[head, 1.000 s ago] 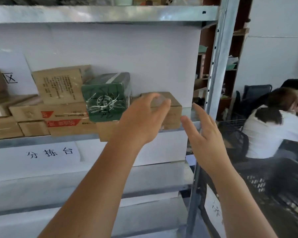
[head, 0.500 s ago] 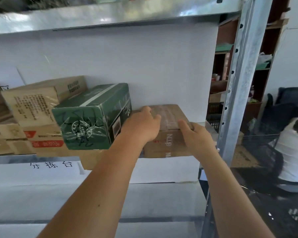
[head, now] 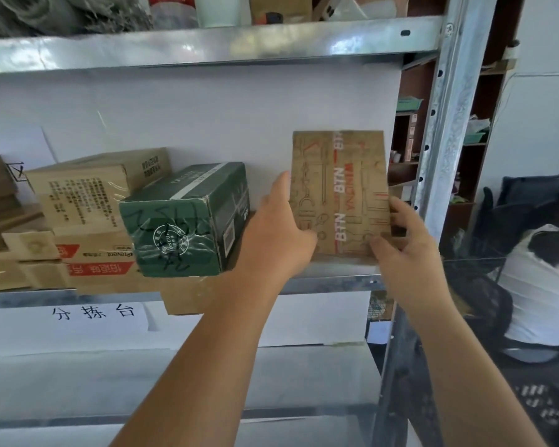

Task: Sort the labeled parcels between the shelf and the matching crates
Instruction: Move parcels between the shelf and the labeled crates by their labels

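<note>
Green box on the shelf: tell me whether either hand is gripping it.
No. Both the left hand and right hand hold the brown BTN-printed carton, beside the green box.

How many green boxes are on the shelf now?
1. The green box sits on top of the brown cartons, left of the printed cardboard parcel that both hands hold. More boxes may be hidden behind the stack.

Brown parcel [head: 339,188] lower corners covered by left hand [head: 276,233] and right hand [head: 404,243]; stacked cartons [head: 0,250] cropped at left edge (labels unreadable).
</note>
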Motion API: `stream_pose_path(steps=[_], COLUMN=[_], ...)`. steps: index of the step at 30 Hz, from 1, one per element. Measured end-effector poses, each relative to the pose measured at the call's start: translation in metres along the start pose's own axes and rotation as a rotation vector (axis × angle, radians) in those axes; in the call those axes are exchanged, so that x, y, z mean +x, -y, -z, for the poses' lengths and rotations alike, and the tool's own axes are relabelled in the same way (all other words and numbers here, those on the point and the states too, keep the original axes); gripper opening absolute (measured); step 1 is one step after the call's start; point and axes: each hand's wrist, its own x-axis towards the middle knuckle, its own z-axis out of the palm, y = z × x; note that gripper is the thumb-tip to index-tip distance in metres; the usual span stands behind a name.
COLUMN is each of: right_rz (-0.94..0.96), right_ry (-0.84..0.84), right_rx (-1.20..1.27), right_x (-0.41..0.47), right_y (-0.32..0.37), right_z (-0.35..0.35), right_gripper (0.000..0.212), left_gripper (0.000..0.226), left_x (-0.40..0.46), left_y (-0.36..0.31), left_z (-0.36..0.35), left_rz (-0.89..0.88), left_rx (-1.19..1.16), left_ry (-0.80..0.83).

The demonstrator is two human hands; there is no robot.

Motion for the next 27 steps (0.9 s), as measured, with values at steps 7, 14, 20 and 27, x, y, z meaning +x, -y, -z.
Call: stream_pose_path(steps=[7, 14, 20, 27], right_rz=[0.201, 0.212, 0.116, 0.063], right_ry=[-0.046, -0.084, -0.222, -0.164], right_rx=[0.121, 0.239, 0.063, 0.01], right_x=[-0.046, -0.131, -0.201, -0.304], right_y=[0.032, 0.091, 0.099, 0.085], right_z=[0.023, 0.037, 0.072, 0.12], right_gripper=[0.073, 0.052, 0.038, 0.061], left_gripper=[0.062, 0.064, 0.021, 0.038], left_x=[-0.045, -0.1, -0.152, -0.234], left_y=[-0.031, -0.031, -0.023, -0.03], left_z=[0.04, 0.075, 0.059, 0.002], left_rz=[-0.062, 0.037, -0.075, -0.309], left_rx=[-0.46, -0.869, -1.009, -0.994], left_ry=[-0.073, 0.191, 0.278, 0.372])
